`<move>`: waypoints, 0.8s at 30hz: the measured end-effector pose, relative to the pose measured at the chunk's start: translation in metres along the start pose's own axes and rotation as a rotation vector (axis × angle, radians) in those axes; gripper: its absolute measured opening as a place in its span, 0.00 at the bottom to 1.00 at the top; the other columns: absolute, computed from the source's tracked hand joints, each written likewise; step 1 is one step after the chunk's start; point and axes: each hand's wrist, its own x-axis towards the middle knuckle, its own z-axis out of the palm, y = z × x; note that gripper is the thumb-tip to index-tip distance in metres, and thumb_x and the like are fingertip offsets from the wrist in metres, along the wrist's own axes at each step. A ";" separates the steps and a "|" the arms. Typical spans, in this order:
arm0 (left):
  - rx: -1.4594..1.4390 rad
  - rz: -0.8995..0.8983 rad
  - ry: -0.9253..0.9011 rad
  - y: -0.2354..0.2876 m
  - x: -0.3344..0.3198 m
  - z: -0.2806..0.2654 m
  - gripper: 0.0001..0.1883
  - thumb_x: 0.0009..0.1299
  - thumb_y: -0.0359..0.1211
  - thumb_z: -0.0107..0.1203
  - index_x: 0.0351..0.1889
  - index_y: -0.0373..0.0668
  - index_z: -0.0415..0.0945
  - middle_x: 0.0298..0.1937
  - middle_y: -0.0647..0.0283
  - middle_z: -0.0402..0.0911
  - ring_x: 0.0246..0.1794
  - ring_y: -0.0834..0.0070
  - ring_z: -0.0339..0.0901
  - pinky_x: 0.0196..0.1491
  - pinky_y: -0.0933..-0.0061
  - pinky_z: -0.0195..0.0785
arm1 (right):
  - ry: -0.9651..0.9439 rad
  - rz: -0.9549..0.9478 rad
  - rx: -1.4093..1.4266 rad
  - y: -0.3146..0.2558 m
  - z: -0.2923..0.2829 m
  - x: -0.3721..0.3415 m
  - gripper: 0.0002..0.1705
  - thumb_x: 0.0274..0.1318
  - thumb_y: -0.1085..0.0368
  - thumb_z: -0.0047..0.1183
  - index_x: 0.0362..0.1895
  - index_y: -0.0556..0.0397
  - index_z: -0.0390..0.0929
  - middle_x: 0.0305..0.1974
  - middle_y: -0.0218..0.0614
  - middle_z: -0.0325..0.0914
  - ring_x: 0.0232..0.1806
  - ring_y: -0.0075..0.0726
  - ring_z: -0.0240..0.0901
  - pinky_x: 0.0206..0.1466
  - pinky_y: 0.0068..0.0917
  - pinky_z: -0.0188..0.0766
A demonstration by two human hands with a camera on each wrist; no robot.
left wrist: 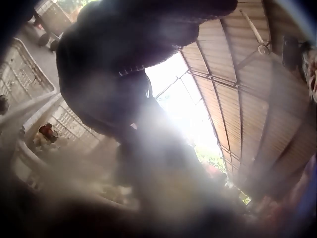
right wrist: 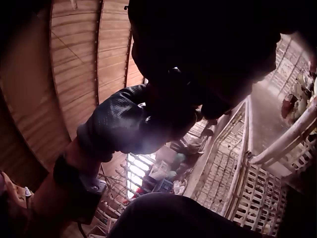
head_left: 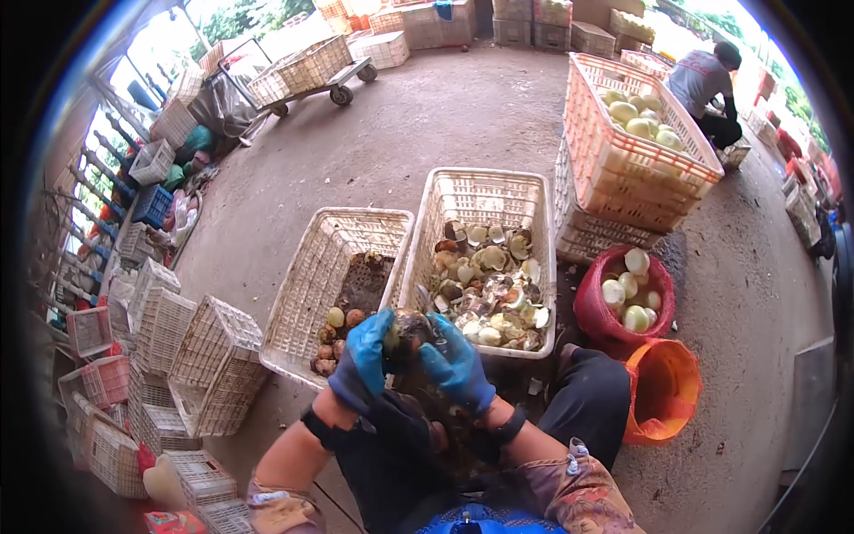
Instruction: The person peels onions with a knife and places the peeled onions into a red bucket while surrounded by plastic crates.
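Note:
In the head view, a dark brown-skinned onion (head_left: 409, 333) is held up between two blue-gloved hands, over the person's lap. The left hand (head_left: 365, 351) grips it from the left with curled fingers. From the right, the right hand (head_left: 459, 363) holds it too, fingers and thumb bent against its side. Just beyond the hands stand a white crate with unpeeled onions (head_left: 327, 347) and another with loose skins and onion pieces (head_left: 489, 285). Both wrist views are dark; the right wrist view shows a gloved hand (right wrist: 119, 121) close up, and the onion is hidden there.
Right of the crates stands a red tub (head_left: 591, 307) with peeled onions, beside an orange bucket (head_left: 685, 392). Stacked crates (head_left: 623, 169) of peeled onions rise behind them. Piled crates (head_left: 213, 365) line the left. A cart (head_left: 311, 84) and a crouching person (head_left: 700, 80) are farther back.

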 end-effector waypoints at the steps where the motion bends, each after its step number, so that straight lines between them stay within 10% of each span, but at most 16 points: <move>1: 0.127 0.133 0.010 -0.002 -0.006 0.012 0.26 0.76 0.51 0.39 0.55 0.40 0.74 0.45 0.62 0.82 0.37 0.75 0.82 0.30 0.76 0.78 | 0.017 0.026 0.074 0.002 -0.004 -0.004 0.30 0.63 0.62 0.53 0.66 0.59 0.63 0.53 0.38 0.77 0.54 0.30 0.72 0.59 0.29 0.68; 4: 0.038 0.182 0.126 -0.032 -0.008 0.033 0.26 0.76 0.52 0.41 0.57 0.41 0.73 0.47 0.63 0.80 0.42 0.72 0.81 0.36 0.71 0.78 | -0.043 0.125 0.167 -0.006 -0.025 -0.010 0.29 0.63 0.62 0.53 0.66 0.59 0.64 0.53 0.39 0.76 0.55 0.28 0.71 0.59 0.28 0.68; 8: -0.899 -0.162 0.100 -0.077 0.010 0.057 0.24 0.72 0.53 0.48 0.52 0.43 0.75 0.45 0.61 0.81 0.44 0.65 0.79 0.48 0.63 0.75 | 0.040 -0.001 0.058 0.036 -0.029 -0.012 0.29 0.64 0.57 0.51 0.64 0.60 0.66 0.55 0.38 0.76 0.54 0.32 0.72 0.60 0.30 0.68; 11: -1.086 -0.182 0.131 -0.087 0.020 0.062 0.24 0.71 0.53 0.51 0.48 0.42 0.78 0.42 0.59 0.82 0.44 0.64 0.79 0.50 0.65 0.75 | 0.066 0.004 -0.409 0.019 -0.042 -0.011 0.29 0.60 0.55 0.52 0.63 0.55 0.68 0.50 0.50 0.79 0.51 0.49 0.78 0.55 0.38 0.73; 24: -0.896 -0.161 0.514 -0.179 0.053 0.055 0.24 0.70 0.58 0.50 0.46 0.48 0.78 0.38 0.67 0.81 0.32 0.73 0.78 0.34 0.71 0.75 | -0.057 0.178 -1.058 0.052 -0.051 -0.016 0.17 0.53 0.55 0.52 0.45 0.48 0.76 0.34 0.54 0.79 0.38 0.61 0.77 0.38 0.51 0.73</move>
